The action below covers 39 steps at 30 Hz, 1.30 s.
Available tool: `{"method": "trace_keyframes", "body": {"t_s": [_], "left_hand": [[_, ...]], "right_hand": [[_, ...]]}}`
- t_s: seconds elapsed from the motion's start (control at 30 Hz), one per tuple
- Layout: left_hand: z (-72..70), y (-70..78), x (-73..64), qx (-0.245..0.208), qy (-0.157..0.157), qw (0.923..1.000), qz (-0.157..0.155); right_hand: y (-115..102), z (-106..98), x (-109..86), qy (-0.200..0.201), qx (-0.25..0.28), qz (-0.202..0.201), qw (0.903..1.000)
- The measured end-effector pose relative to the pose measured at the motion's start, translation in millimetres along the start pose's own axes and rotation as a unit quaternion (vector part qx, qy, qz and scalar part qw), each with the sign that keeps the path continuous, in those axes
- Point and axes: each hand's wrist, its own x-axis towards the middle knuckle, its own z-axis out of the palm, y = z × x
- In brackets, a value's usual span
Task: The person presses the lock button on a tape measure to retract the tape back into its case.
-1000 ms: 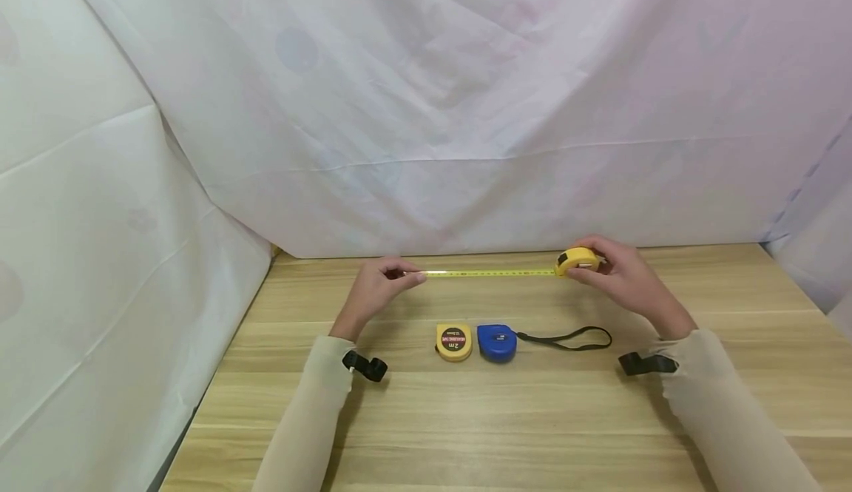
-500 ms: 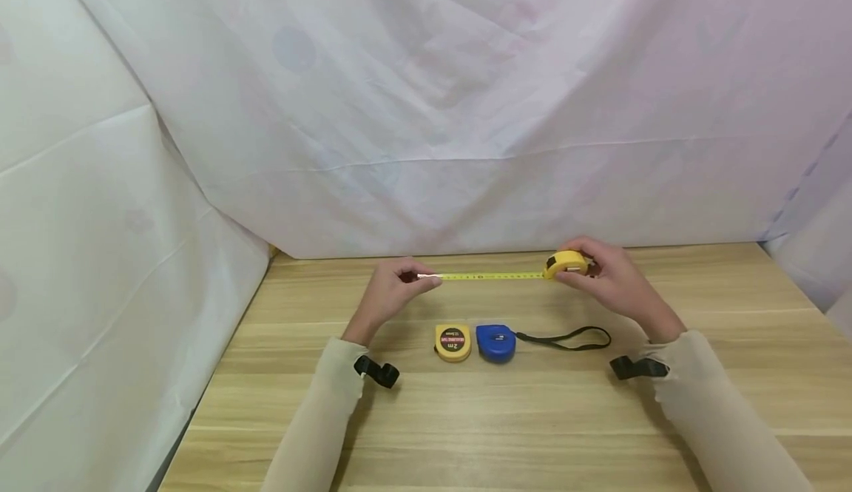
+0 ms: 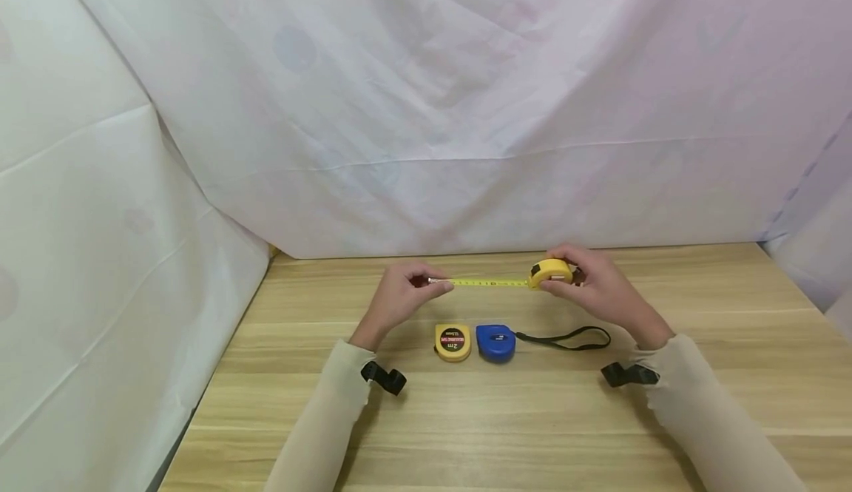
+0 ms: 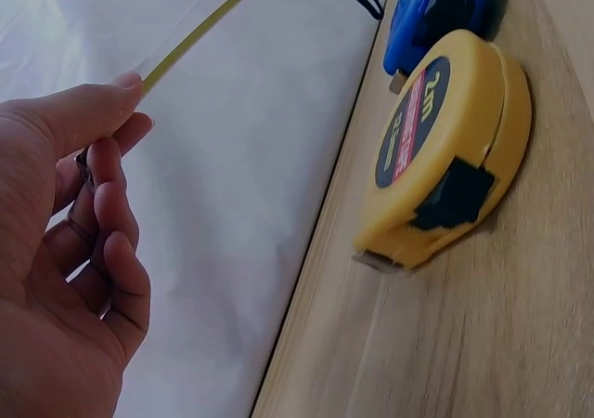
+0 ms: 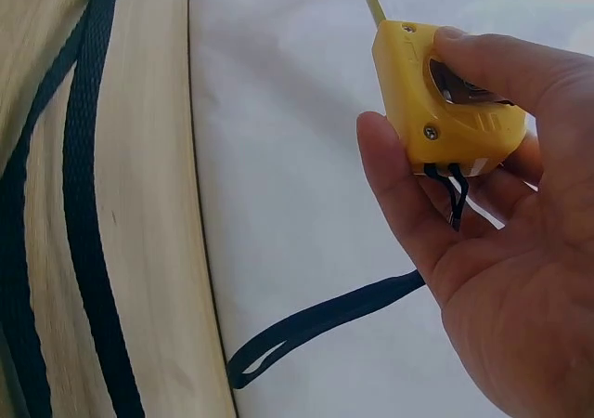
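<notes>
My right hand (image 3: 595,285) grips a yellow tape measure (image 3: 551,272) by its case, thumb on one face; its dark wrist strap (image 5: 325,311) hangs from the palm in the right wrist view. A yellow blade (image 3: 489,282) runs out of the case to the left. Between thumb and forefinger, my left hand (image 3: 402,296) pinches the blade's free end. The blade spans the gap between both hands, above the table. Nearer to me lie a second yellow tape measure (image 3: 453,342), marked 2m, and a blue tape measure (image 3: 496,343) with a black strap (image 3: 572,339).
The wooden table (image 3: 479,425) bears the two lying tape measures in its middle. A pale cloth (image 3: 426,144) hangs behind the table's far edge and along the left side. Each wrist wears a black camera mount (image 3: 384,378).
Both hands have come closer together, the left moving right and the right moving left. The stretch of blade between them is shorter. The two lying tape measures stay put.
</notes>
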Motion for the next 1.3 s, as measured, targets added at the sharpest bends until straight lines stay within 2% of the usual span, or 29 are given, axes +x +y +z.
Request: {"method": "trace_keyframes", "body": {"t_s": [0.37,0.87,1.07,1.3], "left_hand": [[13.3,13.4,-3.5,-0.003,-0.006,0.9999,0.012],[29.8,37.3,-6.8,-0.001,-0.018,0.9992,0.035],[35.7,42.8,-9.4,-0.014,-0.037,0.9985,0.038],[40.4,43.9,-10.4,0.001,-0.05,0.9978,0.043]], "right_hand": [[-11,8,2.8,-0.003,0.005,-0.026,0.9997],[-39,16,7.5,-0.011,0.014,-0.068,0.9975],[-44,21,9.1,-0.015,0.008,-0.081,0.9966],[-47,27,10.4,-0.019,0.012,-0.077,0.9968]]}}
